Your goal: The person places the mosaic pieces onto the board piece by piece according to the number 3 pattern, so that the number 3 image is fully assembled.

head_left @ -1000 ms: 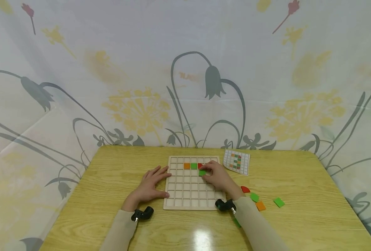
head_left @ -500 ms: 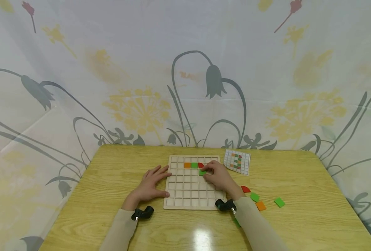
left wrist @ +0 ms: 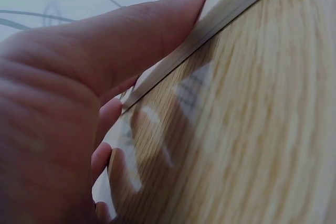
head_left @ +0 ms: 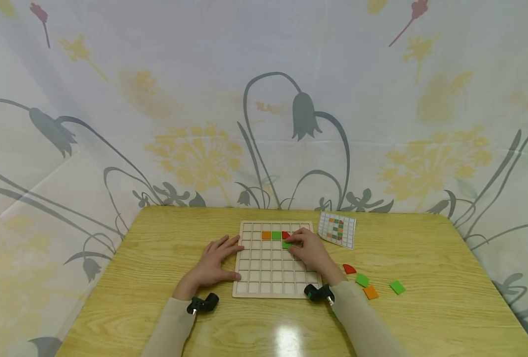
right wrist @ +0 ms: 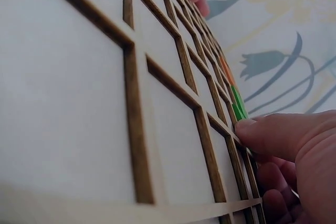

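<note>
Spreading the left hand [head_left: 212, 263] wide along the left edge of the board [head_left: 266, 276], seemingly steadying it and gripping no tile. Finding, left to right in the board's second row from the far edge, an orange tile [head_left: 266, 235], a set green tile [head_left: 276, 235] and a red tile [head_left: 286, 235]. Narrowly pinching a green piece [head_left: 286, 245] with the right hand [head_left: 310, 250] at the board's third row, fifth column. Apparently working on seating this piece, and probably calling next for pressing it flat, letting go and reaching right of the board for another. Seeing a patterned card [head_left: 337, 230] just right of the board's far right corner and, nearer on the surface [head_left: 134, 258], right of the board, a red quarter [head_left: 349, 268], green square [head_left: 362, 280], orange square [head_left: 370, 292] and outer green square [head_left: 397, 287].

Getting from the left wrist view the left thumb [left wrist: 142, 30] close up against the board's rim, unclear from the head view. Getting from the right wrist view the right thumb [right wrist: 278, 132] touching green, but no red, and being unable to tell flat from tilted. Seeing the card only from the head view.
</note>
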The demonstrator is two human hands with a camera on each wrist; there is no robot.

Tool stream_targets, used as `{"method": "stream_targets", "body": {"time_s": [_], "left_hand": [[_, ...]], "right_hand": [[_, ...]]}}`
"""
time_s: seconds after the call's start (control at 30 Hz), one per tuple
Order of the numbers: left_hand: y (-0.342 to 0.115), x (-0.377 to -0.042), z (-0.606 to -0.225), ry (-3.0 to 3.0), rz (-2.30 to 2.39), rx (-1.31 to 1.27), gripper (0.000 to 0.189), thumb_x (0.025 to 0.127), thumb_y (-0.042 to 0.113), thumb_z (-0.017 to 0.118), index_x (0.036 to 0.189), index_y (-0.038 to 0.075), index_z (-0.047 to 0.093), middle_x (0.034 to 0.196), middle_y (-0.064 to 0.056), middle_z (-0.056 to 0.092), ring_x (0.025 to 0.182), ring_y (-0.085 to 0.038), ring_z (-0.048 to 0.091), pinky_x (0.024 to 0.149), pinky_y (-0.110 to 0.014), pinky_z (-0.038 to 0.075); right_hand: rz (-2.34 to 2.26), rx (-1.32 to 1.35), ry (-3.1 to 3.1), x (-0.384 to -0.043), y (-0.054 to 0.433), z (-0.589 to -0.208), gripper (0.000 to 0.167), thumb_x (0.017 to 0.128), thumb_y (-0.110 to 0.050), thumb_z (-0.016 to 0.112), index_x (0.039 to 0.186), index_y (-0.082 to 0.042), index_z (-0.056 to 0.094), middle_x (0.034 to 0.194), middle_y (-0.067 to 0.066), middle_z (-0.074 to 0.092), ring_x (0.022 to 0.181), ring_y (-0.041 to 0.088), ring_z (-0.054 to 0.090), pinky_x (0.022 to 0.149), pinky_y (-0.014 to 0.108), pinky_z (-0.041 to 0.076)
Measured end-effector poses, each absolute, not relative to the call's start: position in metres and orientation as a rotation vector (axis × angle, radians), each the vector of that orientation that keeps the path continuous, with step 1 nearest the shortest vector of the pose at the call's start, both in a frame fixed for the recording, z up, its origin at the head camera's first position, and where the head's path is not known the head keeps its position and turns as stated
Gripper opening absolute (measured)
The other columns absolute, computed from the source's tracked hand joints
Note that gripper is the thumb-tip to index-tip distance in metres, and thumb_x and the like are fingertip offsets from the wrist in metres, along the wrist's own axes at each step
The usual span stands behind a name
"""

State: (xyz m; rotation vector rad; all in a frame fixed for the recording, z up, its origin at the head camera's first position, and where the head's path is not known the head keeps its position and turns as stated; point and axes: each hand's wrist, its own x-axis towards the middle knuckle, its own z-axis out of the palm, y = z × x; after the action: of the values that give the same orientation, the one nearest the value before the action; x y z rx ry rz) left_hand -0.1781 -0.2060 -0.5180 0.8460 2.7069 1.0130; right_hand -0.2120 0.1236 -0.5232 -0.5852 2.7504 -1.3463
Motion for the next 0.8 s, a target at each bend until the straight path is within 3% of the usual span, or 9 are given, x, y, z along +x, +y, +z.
{"method": "stream_targets", "body": {"time_s": [0.37, 0.8], "left_hand": [[-0.2055, -0.1784, -0.5196, 2.704, 1.019, 0.858, 0.073, 0.083, 0.040, 0.080, 0.146, 0.014, 0.053, 0.163, -0.007, 0.027, 0.150, -0.038, 0.011, 0.113, -0.065, 0.001], [-0.2061, -0.1784, -0.5185, 2.724, 0.988, 0.855, 0.073, 0.082, 0.040, 0.080, 0.145, 0.015, 0.053, 0.163, -0.005, 0.027, 0.150, -0.037, 0.011, 0.113, -0.065, 0.002]], "right_hand": [[-1.351, -0.572, 2.773, -0.2108, 0.1250, -0.5240, 0.016, 0.089, -0.009, 0.074, 0.104, -0.013, 0.078, 0.112, 0.003, 0.064, 0.101, 0.025, 0.059, 0.086, 0.042, 0.048], [-1.380, -0.605, 2.790, -0.2119, 0.1258, -0.5270, 0.013, 0.089, -0.009, 0.075, 0.100, -0.015, 0.078, 0.107, 0.000, 0.066, 0.090, 0.018, 0.058, 0.078, 0.037, 0.048]]}}
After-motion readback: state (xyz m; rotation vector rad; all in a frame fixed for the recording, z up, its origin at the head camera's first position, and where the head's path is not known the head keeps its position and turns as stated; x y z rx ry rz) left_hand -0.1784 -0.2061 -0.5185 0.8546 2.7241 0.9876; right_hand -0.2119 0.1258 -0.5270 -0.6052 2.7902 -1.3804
